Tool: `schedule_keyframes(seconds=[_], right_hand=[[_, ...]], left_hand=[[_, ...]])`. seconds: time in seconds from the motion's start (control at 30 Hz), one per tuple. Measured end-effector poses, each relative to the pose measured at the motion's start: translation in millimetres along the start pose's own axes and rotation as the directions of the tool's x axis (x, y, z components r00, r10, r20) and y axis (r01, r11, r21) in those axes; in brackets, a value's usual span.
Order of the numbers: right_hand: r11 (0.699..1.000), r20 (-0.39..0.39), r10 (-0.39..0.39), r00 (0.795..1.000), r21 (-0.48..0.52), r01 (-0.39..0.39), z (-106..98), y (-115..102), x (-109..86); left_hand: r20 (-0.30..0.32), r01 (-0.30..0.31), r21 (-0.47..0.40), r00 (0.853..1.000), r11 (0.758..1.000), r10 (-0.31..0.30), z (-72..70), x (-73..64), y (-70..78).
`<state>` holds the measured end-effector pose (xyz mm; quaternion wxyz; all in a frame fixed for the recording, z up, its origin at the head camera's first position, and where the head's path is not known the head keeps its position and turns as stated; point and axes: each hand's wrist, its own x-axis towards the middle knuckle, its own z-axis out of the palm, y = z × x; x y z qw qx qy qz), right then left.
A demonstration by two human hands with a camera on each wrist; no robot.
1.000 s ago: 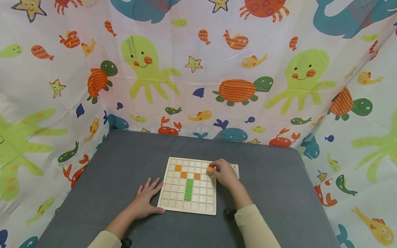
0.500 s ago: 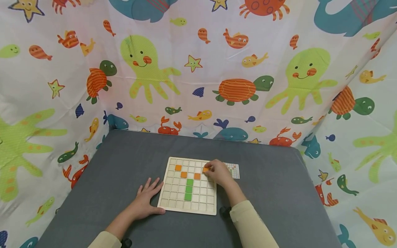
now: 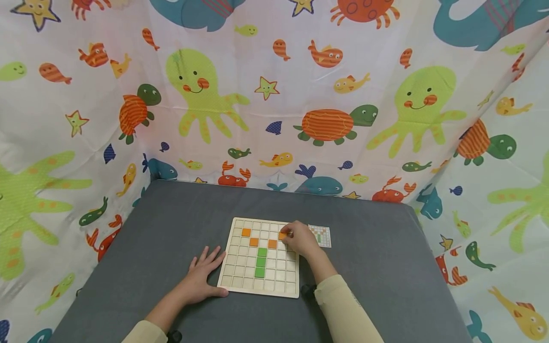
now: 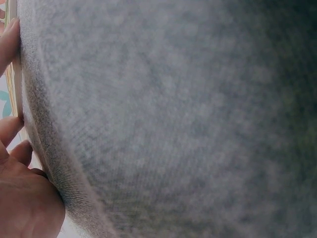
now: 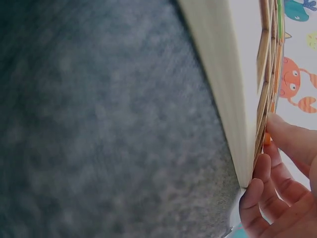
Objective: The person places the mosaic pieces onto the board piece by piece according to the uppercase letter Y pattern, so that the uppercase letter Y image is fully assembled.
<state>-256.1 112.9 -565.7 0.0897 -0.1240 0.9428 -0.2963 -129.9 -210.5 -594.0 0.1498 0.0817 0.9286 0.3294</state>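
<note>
A pale wooden grid board (image 3: pixel 240 281) lies on the table in the head view. Set in its cells are three green tiles (image 3: pixel 260 262) in a column and three orange tiles (image 3: pixel 272 244) above them. My right hand (image 3: pixel 302 240) pinches another orange tile (image 3: pixel 281 236) over the upper right cells; only part of that tile shows past the fingers. In the right wrist view, thumb and fingers (image 5: pixel 290 136) come together at the board's edge, a bit of orange between them. With fingers spread, my left hand (image 3: pixel 199 278) rests against the board's left edge.
A small printed card (image 3: pixel 321 236) with a coloured grid lies just right of the board, partly behind my right hand. Grey cloth covers the table (image 3: pixel 377 267). A white curtain (image 3: pixel 244 109) with sea animals hangs around the back and sides.
My right hand has moved left with the orange tile, from the board's right edge to further in, uncovering more of the card. The left hand has stayed in place.
</note>
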Motion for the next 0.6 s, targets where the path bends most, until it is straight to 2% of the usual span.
schedule_keyframes(seconds=[0.33, 0.5, 0.6], right_hand=[[0.999, 0.007, -0.036, 0.999, 0.008, 0.036, -5, 6, -4.5], [0.997, -0.027, -0.04, 0.999, 0.062, 0.042, -16, 12, -20.6], [0.996, -0.073, -0.052, 0.996, 0.075, 0.057, -23, 16, -34.1]], left_hand=[[0.007, 0.009, -0.003, 1.0, 1.0, -0.009, -1.5, 1.8, 2.6], [0.009, 0.004, 0.004, 1.0, 1.0, -0.004, -0.8, 0.7, 0.2], [0.003, -0.01, 0.031, 1.0, 0.999, 0.01, -1.0, -0.8, -3.4]])
